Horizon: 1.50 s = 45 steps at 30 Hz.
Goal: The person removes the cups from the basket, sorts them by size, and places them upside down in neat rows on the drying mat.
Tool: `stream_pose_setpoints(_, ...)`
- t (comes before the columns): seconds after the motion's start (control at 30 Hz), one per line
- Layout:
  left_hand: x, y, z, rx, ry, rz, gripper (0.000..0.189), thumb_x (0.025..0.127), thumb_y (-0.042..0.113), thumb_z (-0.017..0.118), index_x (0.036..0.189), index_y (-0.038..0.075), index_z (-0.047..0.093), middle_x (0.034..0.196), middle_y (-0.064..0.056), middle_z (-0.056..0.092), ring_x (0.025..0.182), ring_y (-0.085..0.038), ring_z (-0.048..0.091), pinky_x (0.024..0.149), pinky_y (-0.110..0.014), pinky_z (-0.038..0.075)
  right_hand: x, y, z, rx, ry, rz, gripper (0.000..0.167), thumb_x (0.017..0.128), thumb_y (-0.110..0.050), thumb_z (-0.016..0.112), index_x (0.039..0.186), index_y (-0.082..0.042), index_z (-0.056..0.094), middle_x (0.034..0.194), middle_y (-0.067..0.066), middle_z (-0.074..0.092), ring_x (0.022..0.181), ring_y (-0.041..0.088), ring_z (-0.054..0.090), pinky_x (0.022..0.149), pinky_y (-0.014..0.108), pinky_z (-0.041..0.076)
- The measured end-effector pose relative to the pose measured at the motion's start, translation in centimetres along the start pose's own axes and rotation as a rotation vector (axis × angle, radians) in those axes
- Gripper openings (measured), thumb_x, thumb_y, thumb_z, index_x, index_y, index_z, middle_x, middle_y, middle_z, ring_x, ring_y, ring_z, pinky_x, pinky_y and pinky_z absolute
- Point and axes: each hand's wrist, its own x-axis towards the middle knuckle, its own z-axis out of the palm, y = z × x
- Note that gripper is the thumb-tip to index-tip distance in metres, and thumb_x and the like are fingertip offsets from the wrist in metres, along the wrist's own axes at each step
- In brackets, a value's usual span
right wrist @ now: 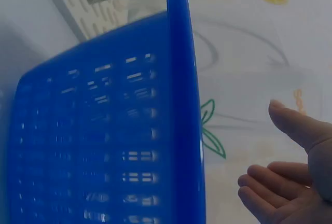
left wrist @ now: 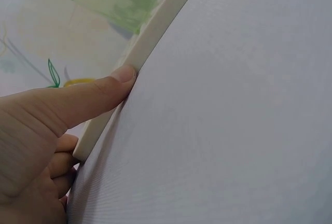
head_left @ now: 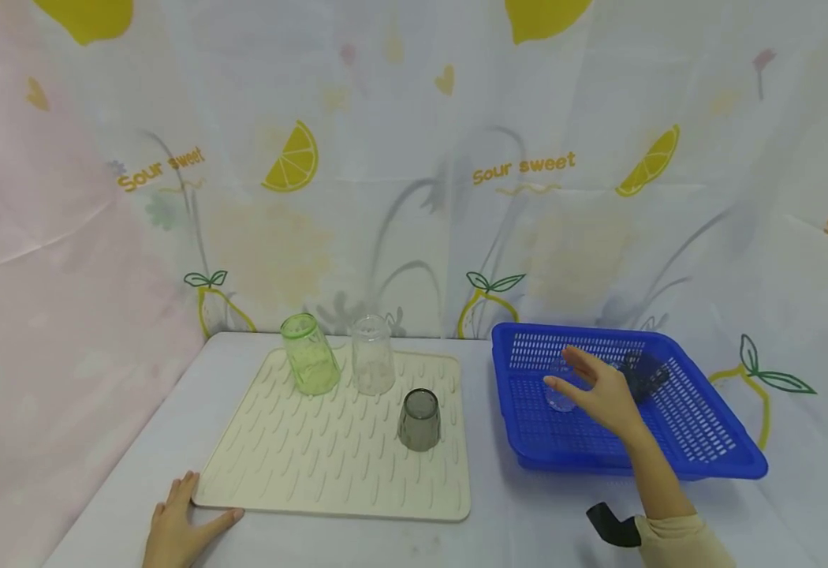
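Note:
My left hand (head_left: 176, 530) is spread at the near left corner of a cream drying mat (head_left: 300, 473). Its thumb (left wrist: 101, 95) lies straight against the mat's front edge, and the other fingers touch the left edge. Over a blue plastic basket (head_left: 563, 465), my right hand (head_left: 607, 397) is held with thumb and fingers apart and nothing between them. A clear glass (head_left: 560, 401) lies in the basket beneath that hand, partly covered by it. On the mat stand a green glass (head_left: 312, 359), a tall clear glass (head_left: 373, 359) and a short grey glass (head_left: 419, 426).
Farther right inside the basket is a dark, see-through item (head_left: 643, 375), partly behind the right hand. The basket's tall perforated walls surround both things in it. Behind the white-covered table (head_left: 357, 544) hangs a lemon-print cloth (head_left: 386, 197).

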Motion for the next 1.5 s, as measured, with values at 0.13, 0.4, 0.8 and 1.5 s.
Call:
stream_pose_setpoints(0.13,-0.1,0.4,0.0,-0.019,0.002,-0.004,0.106,0.077,0.041,0.074,0.138,-0.022,0.014,0.142,-0.043,0.008,0.135,-0.054,0.000,0.110,-0.064,-0.006,1.2,0.8,-1.6,-0.060,-0.002,0.032,0.070,0.087,-0.024,0.069,0.136,0.013,0.036,0.134,0.033,0.045,0.121,0.047,0.047,0.098,0.051,0.044)
stream_pose_setpoints(0.4,-0.1,0.6,-0.2,-0.030,-0.014,-0.013,0.106,0.077,0.041,0.073,0.138,-0.021,0.013,0.142,-0.043,0.006,0.135,-0.053,-0.002,0.111,-0.063,-0.008,3.0,2.1,-3.7,-0.131,-0.051,0.080,0.072,0.090,-0.030,0.065,0.137,0.015,0.034,0.134,0.036,0.043,0.120,0.051,0.045,0.097,0.058,0.044)
stream_pose_setpoints(0.8,0.2,0.2,-0.4,-0.004,-0.052,-0.058,0.110,0.076,0.043,0.073,0.139,-0.021,0.010,0.144,-0.041,0.007,0.136,-0.051,-0.004,0.111,-0.063,-0.007,5.3,4.1,-4.2,-0.151,-0.141,0.103,0.076,0.089,-0.030,0.065,0.137,0.018,0.030,0.135,0.038,0.039,0.122,0.052,0.041,0.099,0.059,0.041)
stream_pose_setpoints(1.5,0.2,0.1,-0.2,-0.011,-0.042,-0.040,0.110,0.076,0.043,0.073,0.139,-0.021,0.010,0.143,-0.042,0.008,0.136,-0.052,-0.003,0.110,-0.064,-0.007,6.8,6.1,-2.2,-0.196,-0.351,0.145,0.082,0.083,-0.036,0.071,0.132,0.020,0.036,0.133,0.038,0.041,0.123,0.052,0.040,0.102,0.059,0.039)
